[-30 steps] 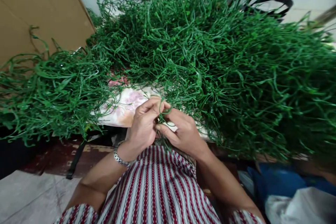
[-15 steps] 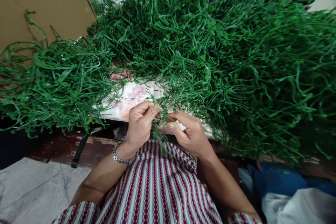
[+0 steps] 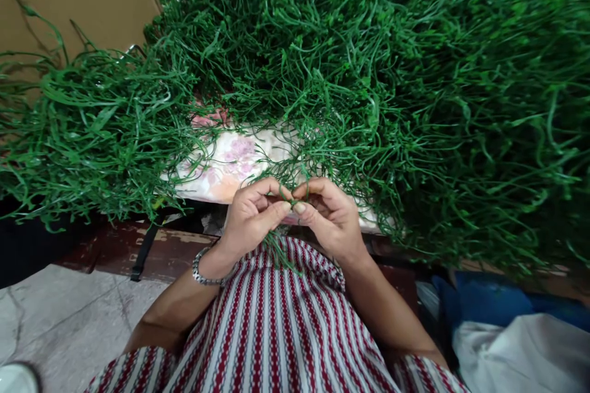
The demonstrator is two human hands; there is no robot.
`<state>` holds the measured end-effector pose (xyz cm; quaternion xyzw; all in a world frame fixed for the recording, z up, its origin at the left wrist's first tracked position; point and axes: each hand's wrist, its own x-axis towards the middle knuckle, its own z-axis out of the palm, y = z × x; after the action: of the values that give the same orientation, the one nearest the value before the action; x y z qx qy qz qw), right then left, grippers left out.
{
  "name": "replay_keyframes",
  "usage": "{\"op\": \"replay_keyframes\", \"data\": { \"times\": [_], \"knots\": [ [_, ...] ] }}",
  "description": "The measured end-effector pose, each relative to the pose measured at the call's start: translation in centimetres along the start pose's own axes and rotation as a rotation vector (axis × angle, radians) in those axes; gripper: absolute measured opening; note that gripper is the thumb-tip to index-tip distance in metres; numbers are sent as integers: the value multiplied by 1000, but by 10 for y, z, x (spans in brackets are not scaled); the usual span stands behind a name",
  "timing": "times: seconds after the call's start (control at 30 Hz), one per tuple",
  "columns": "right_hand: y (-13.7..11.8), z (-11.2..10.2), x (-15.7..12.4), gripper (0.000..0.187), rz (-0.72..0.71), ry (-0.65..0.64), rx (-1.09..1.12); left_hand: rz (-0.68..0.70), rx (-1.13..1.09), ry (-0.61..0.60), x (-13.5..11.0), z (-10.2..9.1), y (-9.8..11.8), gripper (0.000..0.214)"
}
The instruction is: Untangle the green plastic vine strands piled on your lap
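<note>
My left hand (image 3: 253, 215) pinches a green plastic-looking stem (image 3: 294, 200) between thumb and forefinger. Right beside it, my right hand (image 3: 329, 215) grips the same stem, the two thumbtips almost meeting. Thin green strands (image 3: 279, 253) hang below my hands over the striped shirt. Behind my hands lies a white floral cloth (image 3: 235, 163), partly covered by strands. A large heap of green artificial-looking stems (image 3: 415, 86) rises beyond and to the right. A smaller pile of green stems (image 3: 110, 141) sits to the left. How the held strands join is partly hidden by my fingers.
A brown cardboard panel (image 3: 74, 6) stands at the upper left. The worn reddish-brown wooden edge (image 3: 175, 255) runs in front of me, with a black strap (image 3: 145, 252) over it. White and blue cloth or bags (image 3: 511, 344) lie low on the right.
My hands have come closer together, both now pinching the stem with thumbtips nearly touching. The right thumb has moved up and left. The whole view has shifted slightly.
</note>
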<state>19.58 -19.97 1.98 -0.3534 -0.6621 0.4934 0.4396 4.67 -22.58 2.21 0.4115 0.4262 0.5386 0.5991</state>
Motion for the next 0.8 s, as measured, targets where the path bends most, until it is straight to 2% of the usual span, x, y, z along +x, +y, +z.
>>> {"op": "replay_keyframes", "data": {
  "times": [0.13, 0.27, 0.47, 0.53, 0.63, 0.8],
  "knots": [
    [2, 3, -2, 8, 45, 20, 96, 39, 121, 1, -3, -2, 3, 7],
    [2, 3, -3, 4, -23, 17, 26, 89, 349, 4, -5, -3, 5, 7],
    [-3, -8, 1, 16, -144, -203, -201, 129, 563, -42, -8, -8, 7, 11],
    [-6, -11, 3, 20, -194, -230, -263, 172, 610, -77, -8, -9, 8, 13],
    [-12, -14, 1, 30, -291, -172, -337, 236, 645, -114, -8, -9, 10, 18],
    [-28, -9, -14, 26, -629, 150, -524, 220, 581, -117, -8, -10, 10, 21]
  ]
}}
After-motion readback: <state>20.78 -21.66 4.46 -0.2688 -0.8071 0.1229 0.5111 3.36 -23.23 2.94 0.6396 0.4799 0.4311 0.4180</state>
